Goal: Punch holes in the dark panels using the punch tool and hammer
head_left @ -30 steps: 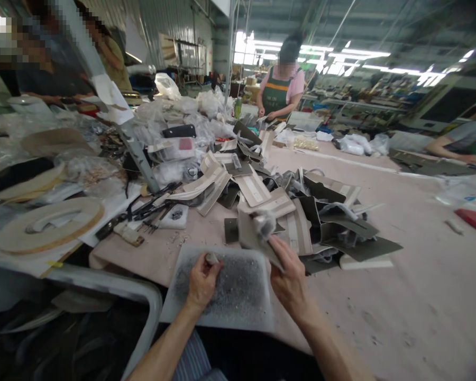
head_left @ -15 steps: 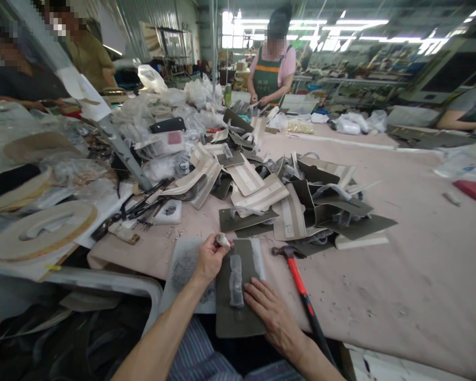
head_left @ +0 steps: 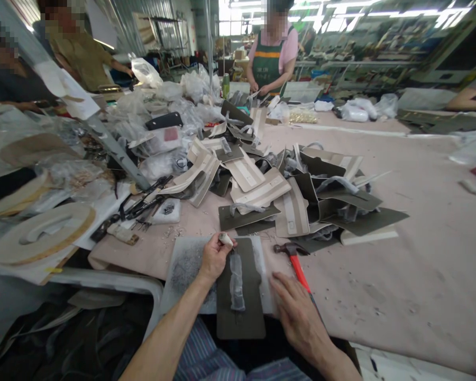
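Observation:
My left hand (head_left: pixel 214 256) is closed round a short white-wrapped tool (head_left: pixel 225 239), held near the top of a dark grey-green panel (head_left: pixel 250 296). The tool's lower end is hidden by my fingers. A strap in cloudy plastic wrap (head_left: pixel 237 283) runs lengthwise down the panel. Beneath the panel lies a pitted white board (head_left: pixel 182 270); the panel's near end overhangs the table edge. My right hand (head_left: pixel 297 312), open with fingers extended, is off the panel, between the board and a claw hammer (head_left: pixel 299 272) with a red and black handle, whose lower part it hides.
Beyond the board lies a heap of similar panels (head_left: pixel 262 190), some with beige backs. Hand tools (head_left: pixel 146 203) and a tape roll (head_left: pixel 43 233) are at the left, below a slanted metal post (head_left: pixel 115 151). A co-worker (head_left: pixel 272 58) stands across the table.
My right hand has lifted off the panel and moved right, towards the hammer's handle. My left hand keeps the white-wrapped tool at the panel's top. The view has tilted slightly.

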Available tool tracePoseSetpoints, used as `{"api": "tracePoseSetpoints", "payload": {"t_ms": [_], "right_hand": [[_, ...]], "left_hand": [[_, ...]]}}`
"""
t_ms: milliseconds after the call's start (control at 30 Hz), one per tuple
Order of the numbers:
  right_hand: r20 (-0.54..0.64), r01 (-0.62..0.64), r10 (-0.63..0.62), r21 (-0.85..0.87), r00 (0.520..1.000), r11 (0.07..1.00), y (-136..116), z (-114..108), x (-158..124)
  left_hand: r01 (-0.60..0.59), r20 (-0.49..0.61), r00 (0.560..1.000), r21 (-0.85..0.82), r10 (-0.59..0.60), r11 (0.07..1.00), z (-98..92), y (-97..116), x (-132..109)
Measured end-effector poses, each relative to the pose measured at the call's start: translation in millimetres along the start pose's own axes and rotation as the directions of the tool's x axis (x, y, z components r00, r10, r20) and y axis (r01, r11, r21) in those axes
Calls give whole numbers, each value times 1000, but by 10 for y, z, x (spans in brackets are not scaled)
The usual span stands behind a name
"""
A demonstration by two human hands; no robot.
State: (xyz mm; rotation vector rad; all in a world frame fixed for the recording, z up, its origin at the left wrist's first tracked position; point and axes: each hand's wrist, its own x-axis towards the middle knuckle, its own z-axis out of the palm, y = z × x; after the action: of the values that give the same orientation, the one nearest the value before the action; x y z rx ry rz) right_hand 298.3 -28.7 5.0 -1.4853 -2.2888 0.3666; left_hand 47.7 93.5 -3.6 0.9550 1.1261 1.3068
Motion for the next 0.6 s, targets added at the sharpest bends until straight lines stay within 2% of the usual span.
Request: {"api": "tracePoseSetpoints", "payload": {"t_ms": [67,133,233,333,400,467,500,533,600], "right_hand": [[-152,-186,178,-42,972,982,163,-8,-86],[-173,-331,310,-107,935,937,274,-18,-149],[-56,-430,429,-218,902,876,304,-51,-188],[-13,-535,551,-265,834,803,283,-90,-164],[19,-628,643,-195,766,753,296,-121,-122],[148,-732,722,18,676,681,309,-163,-67],[252,-778,736,183,628,601,299,-192,-36],[372,-806,720,356,586,473,271,-226,0],[568,-793,620,590,541,152,151,-318,88]], "left_hand": [[7,-6,1000,4,-7,1000,9,5,10],[12,-6,1000,18,-12,1000,14,5,19],[2,-6,1000,48,-1,999,21,-4,25],[-22,-15,1000,87,23,996,40,-27,25],[-45,-25,999,128,49,991,56,-46,21],[-70,-25,997,173,76,982,67,-62,13],[-83,-19,996,195,89,977,69,-68,7],[-99,-9,995,219,103,971,68,-73,0],[-133,26,991,272,131,953,60,-78,-15]]}}
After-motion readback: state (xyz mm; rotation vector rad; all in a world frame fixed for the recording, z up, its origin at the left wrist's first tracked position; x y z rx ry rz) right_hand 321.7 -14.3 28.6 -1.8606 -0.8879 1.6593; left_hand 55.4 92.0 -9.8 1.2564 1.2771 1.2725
